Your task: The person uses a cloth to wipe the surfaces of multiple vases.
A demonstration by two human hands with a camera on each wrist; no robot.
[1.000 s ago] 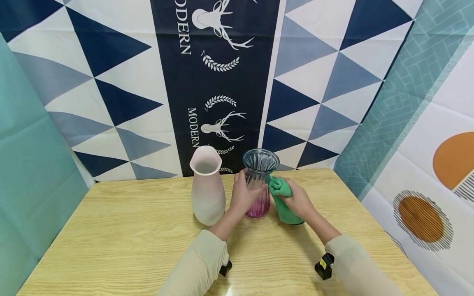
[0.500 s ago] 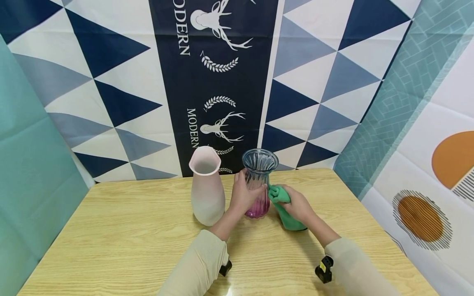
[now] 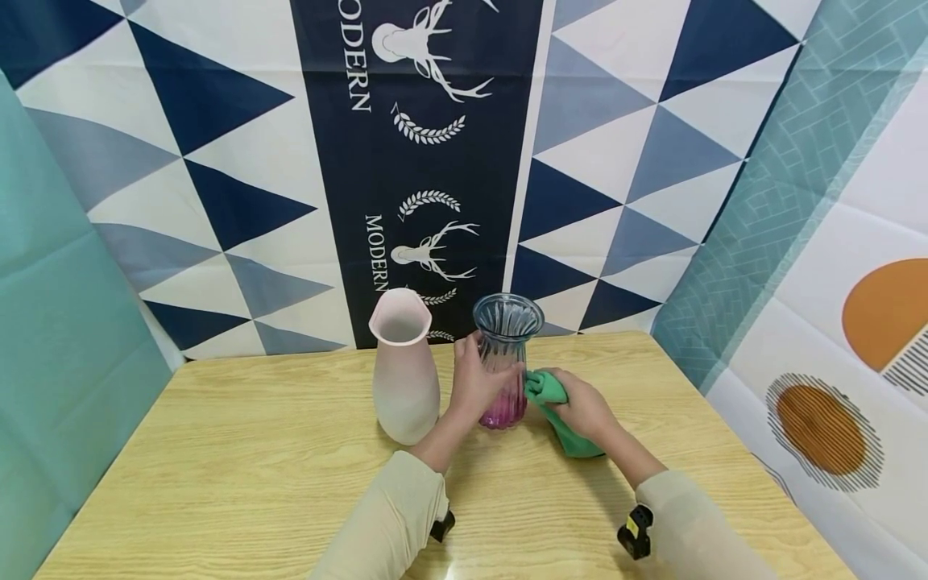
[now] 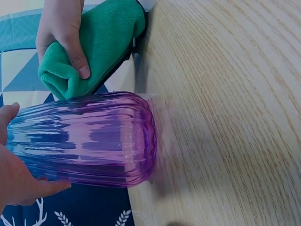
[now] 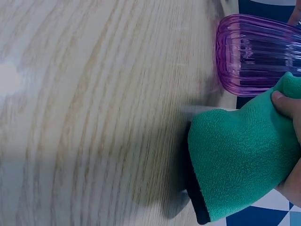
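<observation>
A ribbed glass vase (image 3: 506,395), blue at its flared rim and fading to pink-purple at the base, stands upright near the table's back edge. My left hand (image 3: 474,383) grips its middle from the left side, fingers behind and thumb in front. On the vase's right, my right hand (image 3: 583,407) holds a bunched green cloth (image 3: 547,388), its folded end against the glass. The cloth's dark-edged lower part (image 5: 235,160) hangs down close over the table in the right wrist view. In the left wrist view the right thumb presses on the cloth (image 4: 110,28).
A tall pale vase (image 3: 406,379), pinkish at the top, stands just left of my left hand. The wooden table (image 3: 239,467) ends at a wall hanging (image 3: 435,161) with triangles and deer prints. Fabric sheets line both sides.
My right hand and the green cloth have slid down along the right side of the glass vase, from its upper part to lower on the body. The left hand keeps its grip.
</observation>
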